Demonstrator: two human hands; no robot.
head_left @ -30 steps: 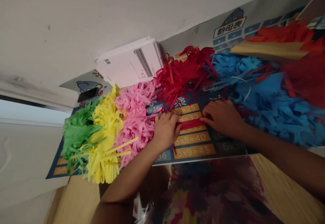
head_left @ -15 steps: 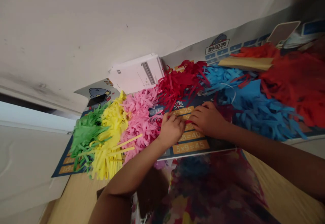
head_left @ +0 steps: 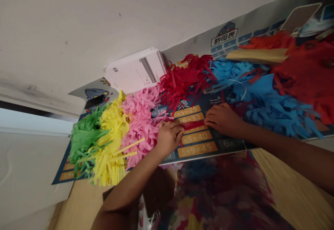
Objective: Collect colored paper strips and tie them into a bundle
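Observation:
A dark red twist of fringed tissue paper (head_left: pixel 193 125) stretches between my hands, just above the printed mat. My left hand (head_left: pixel 169 135) is closed on its left end, close to the pink tissue fringe (head_left: pixel 141 129). Closed on the right end is my right hand (head_left: pixel 221 119), beside the blue tissue fringe (head_left: pixel 276 113). Loose red strips poke out past both hands. Behind them lies a bunch of crimson tissue fringe (head_left: pixel 185 79).
Yellow fringe (head_left: pixel 112 136) and green fringe (head_left: pixel 87 134) lie at the left, near a black phone (head_left: pixel 95 101). A white box (head_left: pixel 135 70) leans against the wall. Red-orange fringe (head_left: pixel 308 73) and a tan folded strip (head_left: pixel 257 55) lie right. The mat (head_left: pixel 198 149) shows multiplication sums.
My hands have moved apart, the left one leftward and the right one rightward. More of the red twisted tissue now shows between them. The view has shifted slightly.

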